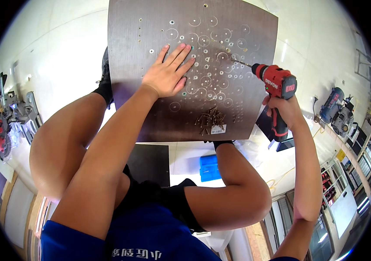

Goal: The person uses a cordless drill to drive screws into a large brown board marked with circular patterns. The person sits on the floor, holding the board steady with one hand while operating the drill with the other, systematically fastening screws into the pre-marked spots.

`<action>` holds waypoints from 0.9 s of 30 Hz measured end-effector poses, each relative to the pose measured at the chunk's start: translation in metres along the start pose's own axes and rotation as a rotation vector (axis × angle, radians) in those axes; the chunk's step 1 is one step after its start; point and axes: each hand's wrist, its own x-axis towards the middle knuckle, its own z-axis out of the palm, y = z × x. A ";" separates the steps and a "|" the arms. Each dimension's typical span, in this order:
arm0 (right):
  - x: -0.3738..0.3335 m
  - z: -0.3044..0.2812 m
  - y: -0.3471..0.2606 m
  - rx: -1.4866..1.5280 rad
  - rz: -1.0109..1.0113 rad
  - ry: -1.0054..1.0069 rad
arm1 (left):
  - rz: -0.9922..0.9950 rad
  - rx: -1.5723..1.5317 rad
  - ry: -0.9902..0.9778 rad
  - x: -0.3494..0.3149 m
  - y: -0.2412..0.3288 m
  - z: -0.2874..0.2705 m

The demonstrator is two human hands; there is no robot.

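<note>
A dark brown wood-grain board [129, 87] spreads out in front of me, marked with many drilled holes and scored circles. My left hand [168, 74] lies flat on it, left of the middle, fingers stretched out. In my right hand [283, 111] is a red and black cordless drill [277, 82], gripped round its handle. Its bit [242, 63] points left over the right part of the board, close to a scored circle; whether the tip touches cannot be told. A pile of brown screws [211, 118] sits near the board's front edge, beside a small white label [218, 129].
Between my legs, a blue plastic case [210, 168] stands on the pale floor, with a dark panel [150, 163] to its left. A saw with a toothed round blade [3, 145] is at the far left. An air compressor [337, 108] stands at the right.
</note>
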 end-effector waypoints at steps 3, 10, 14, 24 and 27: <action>-0.004 0.002 -0.006 -0.018 -0.015 0.002 | -0.002 0.005 -0.007 0.001 -0.001 0.000; 0.007 -0.008 0.008 -0.046 0.066 -0.043 | 0.001 0.003 -0.007 0.001 0.001 -0.001; 0.000 -0.014 -0.006 0.003 0.040 -0.046 | -0.012 0.037 -0.024 0.001 -0.001 -0.001; 0.004 -0.018 -0.012 -0.116 0.063 -0.040 | -0.011 0.036 -0.027 0.000 -0.001 0.000; 0.003 -0.019 -0.008 -0.071 0.049 -0.034 | -0.005 0.018 -0.009 -0.001 -0.003 -0.002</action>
